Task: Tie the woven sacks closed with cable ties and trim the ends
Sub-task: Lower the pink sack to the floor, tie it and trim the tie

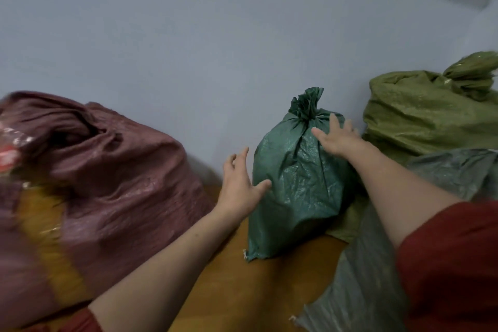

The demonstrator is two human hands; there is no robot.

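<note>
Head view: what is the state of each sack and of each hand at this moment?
Dark green sack: upright, neck bunched tight; tie not visible.
Olive sack: neck bunched shut.
Maroon sack: top slack and crumpled, blurred.
Grey sack: lying slack, mouth out of view.
Left hand: open, thumb touching the dark green sack.
Right hand: open, resting by its neck.

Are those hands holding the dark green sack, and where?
No grip on anything. The right hand lies open on the dark green sack just below its tied neck; the left hand, also open, touches its side.
</note>
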